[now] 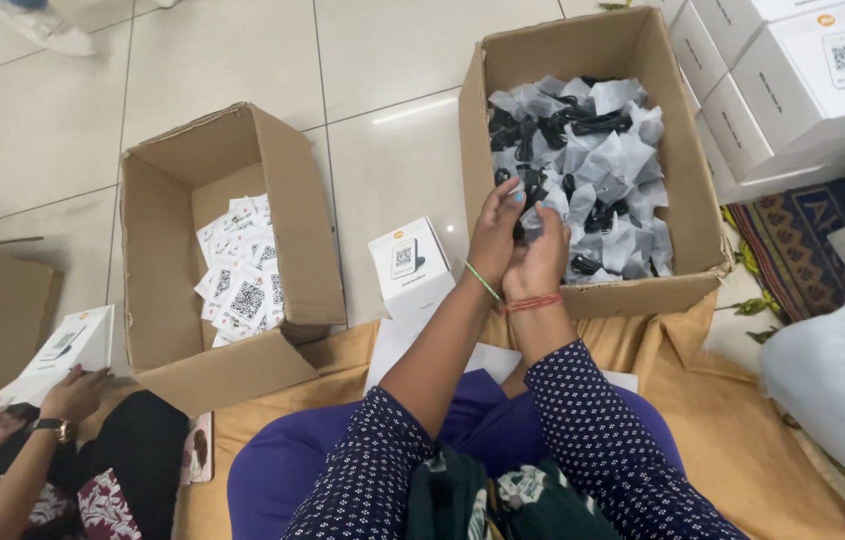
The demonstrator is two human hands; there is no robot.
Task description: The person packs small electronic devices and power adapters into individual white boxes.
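The floor (223,60) is made of big, pale, shiny tiles with thin dark lines between them, a bright patch of light shines on one tile, an orange cloth (723,440) lies spread over it, and a patterned rug (803,240) sits at the right.

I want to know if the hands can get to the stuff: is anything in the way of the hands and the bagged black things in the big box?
Nothing visible blocks them. The left hand and right hand are already over the open box, touching the bagged black items.
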